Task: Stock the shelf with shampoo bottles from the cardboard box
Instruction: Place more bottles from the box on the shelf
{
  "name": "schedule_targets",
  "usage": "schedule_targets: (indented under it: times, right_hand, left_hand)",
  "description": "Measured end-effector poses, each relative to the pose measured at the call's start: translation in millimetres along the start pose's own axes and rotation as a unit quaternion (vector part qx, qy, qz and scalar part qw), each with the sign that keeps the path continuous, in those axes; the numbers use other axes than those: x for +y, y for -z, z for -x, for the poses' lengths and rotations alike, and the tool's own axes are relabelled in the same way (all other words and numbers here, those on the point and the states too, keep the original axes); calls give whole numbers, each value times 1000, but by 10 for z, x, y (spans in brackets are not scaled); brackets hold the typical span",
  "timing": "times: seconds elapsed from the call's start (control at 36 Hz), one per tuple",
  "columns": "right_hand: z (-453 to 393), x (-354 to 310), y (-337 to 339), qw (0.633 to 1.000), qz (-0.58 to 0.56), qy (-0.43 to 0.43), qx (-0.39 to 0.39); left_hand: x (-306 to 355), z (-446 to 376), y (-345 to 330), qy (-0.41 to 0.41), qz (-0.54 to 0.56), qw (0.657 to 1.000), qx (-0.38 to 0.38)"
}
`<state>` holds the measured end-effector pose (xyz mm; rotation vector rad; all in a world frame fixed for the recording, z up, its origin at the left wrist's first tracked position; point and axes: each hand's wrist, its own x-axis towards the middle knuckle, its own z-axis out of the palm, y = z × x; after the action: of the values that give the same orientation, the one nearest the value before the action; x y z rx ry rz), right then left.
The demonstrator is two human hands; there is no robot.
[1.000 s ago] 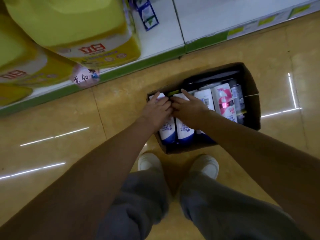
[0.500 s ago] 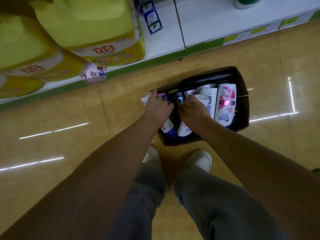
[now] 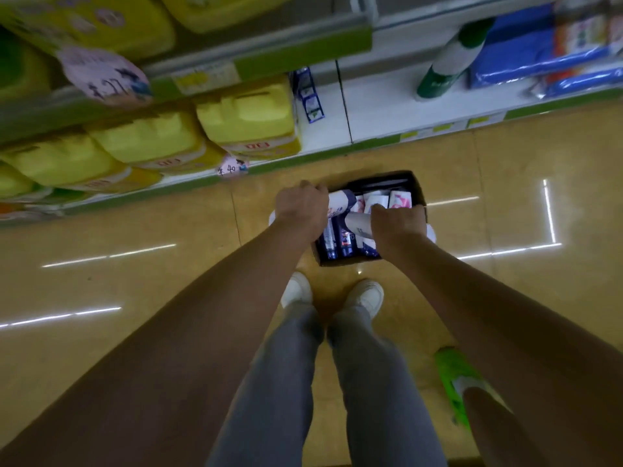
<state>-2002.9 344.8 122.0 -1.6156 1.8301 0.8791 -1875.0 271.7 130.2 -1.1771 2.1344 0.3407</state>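
In the head view we have risen since half a second ago: the upper shelves now show, and each hand has come up with a bottle. Our left hand [image 3: 301, 207] is curled round a white-and-blue shampoo bottle [image 3: 340, 203]; our right hand [image 3: 397, 221] grips a second bottle [image 3: 358, 224] just beside it. Both hang over the cardboard box [image 3: 419, 193], where more bottles remain. The bare shelf [image 3: 381, 106] lies farther off, so we judge placing comes next.

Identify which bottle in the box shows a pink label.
The white bottle at the cardboard box's far right corner; the others look blue and white.
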Motion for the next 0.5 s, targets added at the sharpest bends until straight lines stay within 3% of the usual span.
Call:
schedule_targets:
  times: [0.25,0.5]
  right_hand:
    - [863,278,954,989,-130,-72,10]
    - [1471,511,1647,918,-369,-140,46]
  left_hand:
    - [-225,730,1042,48,145,988,31]
    - [-334,1195,1852,83,237,966,64]
